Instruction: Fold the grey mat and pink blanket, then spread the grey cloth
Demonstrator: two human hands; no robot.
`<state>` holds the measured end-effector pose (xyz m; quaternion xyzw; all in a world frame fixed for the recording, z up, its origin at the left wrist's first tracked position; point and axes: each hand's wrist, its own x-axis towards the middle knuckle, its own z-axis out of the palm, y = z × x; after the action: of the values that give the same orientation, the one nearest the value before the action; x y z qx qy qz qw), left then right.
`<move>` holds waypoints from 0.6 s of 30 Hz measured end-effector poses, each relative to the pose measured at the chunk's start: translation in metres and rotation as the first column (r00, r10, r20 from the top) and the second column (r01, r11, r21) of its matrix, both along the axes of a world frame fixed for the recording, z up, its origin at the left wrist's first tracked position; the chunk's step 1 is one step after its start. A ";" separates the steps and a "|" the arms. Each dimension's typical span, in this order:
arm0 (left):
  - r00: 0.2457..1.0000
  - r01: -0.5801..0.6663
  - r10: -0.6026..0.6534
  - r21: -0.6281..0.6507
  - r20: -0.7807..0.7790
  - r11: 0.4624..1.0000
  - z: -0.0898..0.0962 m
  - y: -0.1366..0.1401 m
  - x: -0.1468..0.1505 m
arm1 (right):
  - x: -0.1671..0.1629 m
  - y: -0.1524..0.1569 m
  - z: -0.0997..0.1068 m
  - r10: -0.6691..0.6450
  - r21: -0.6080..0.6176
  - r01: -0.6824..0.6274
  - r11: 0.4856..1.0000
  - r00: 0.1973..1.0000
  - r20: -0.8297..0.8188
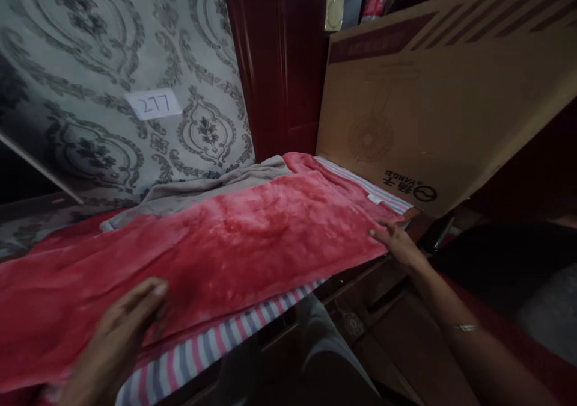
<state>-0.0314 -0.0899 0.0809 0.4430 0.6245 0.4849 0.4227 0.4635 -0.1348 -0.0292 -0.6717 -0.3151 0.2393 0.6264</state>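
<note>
A fleecy red blanket (270, 225) lies in a long flat strip across a surface covered by a striped sheet (202, 349). My left hand (126, 319), slightly blurred, is over the near left part of the blanket, its thumb apart from the partly hidden fingers. At the right end of the blanket, my right hand (399, 243) touches the corner with thumb and fingers stretched out. A small white label (374, 199) shows on the red cloth just beyond that hand. Behind the strip lies a crumpled grey cloth (216, 184).
A large cardboard box (433, 105) stands at the right rear. Patterned wallpaper (202, 69) bears a paper marked 277 (154, 103). A dark red panel (279, 51) rises between them. My leg (329, 346) is below the front edge, by a brown drawer unit (383, 304).
</note>
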 end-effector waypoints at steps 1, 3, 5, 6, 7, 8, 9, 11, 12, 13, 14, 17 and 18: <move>0.976 0.208 -0.207 0.015 -0.064 0.978 0.006 0.009 0.020 | -0.001 0.000 -0.005 -0.023 -0.037 0.022 0.999 0.999 -0.036; 0.850 0.504 -0.489 0.031 -0.198 0.863 0.013 0.030 0.058 | -0.002 0.000 -0.015 -0.048 -0.059 0.044 0.997 0.996 -0.077; 0.722 0.661 -0.618 0.045 -0.312 0.749 0.012 0.054 0.093 | -0.005 0.000 -0.022 -0.065 -0.040 0.061 0.997 0.993 -0.098; 0.662 0.716 -0.654 0.051 -0.367 0.696 0.010 0.068 0.111 | -0.006 -0.001 -0.024 -0.068 -0.032 0.065 0.997 0.991 -0.111; 0.605 0.759 -0.669 0.058 -0.431 0.649 0.007 0.083 0.130 | -0.007 -0.001 -0.025 -0.070 -0.025 0.068 0.997 0.989 -0.128; 0.562 0.783 -0.652 0.073 -0.509 0.618 0.003 0.099 0.148 | -0.009 -0.002 -0.026 -0.073 -0.020 0.071 0.997 0.986 -0.150; 0.524 0.794 -0.618 0.074 -0.586 0.603 0.000 0.116 0.167 | -0.010 -0.003 -0.026 -0.071 -0.017 0.069 0.997 0.982 -0.172; 0.459 0.799 -0.546 0.057 -0.701 0.599 -0.005 0.150 0.203 | -0.012 -0.005 -0.025 -0.055 -0.017 0.052 0.998 0.977 -0.207; 0.433 0.791 -0.507 0.045 -0.746 0.610 -0.006 0.168 0.220 | -0.013 -0.005 -0.024 -0.045 -0.019 0.042 0.999 0.975 -0.218; 0.404 0.778 -0.476 0.020 -0.781 0.627 -0.007 0.185 0.236 | -0.014 -0.006 -0.023 -0.032 -0.019 0.028 0.999 0.973 -0.227; 0.377 0.764 -0.457 -0.009 -0.806 0.645 -0.007 0.201 0.251 | -0.014 -0.007 -0.023 -0.014 -0.020 0.010 1.000 0.972 -0.235; 0.326 0.713 -0.444 -0.091 -0.835 0.695 -0.007 0.244 0.289 | -0.013 -0.008 -0.023 0.025 -0.035 -0.035 0.999 0.967 -0.253; 0.319 0.699 -0.446 -0.110 -0.837 0.707 -0.008 0.255 0.300 | -0.011 -0.008 -0.024 0.027 -0.045 -0.040 0.998 0.966 -0.259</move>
<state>0.2686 0.1656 0.0727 0.8595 0.4699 0.1182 0.1627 0.4521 -0.1425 -0.0529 -0.6447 -0.2363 0.3430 0.6410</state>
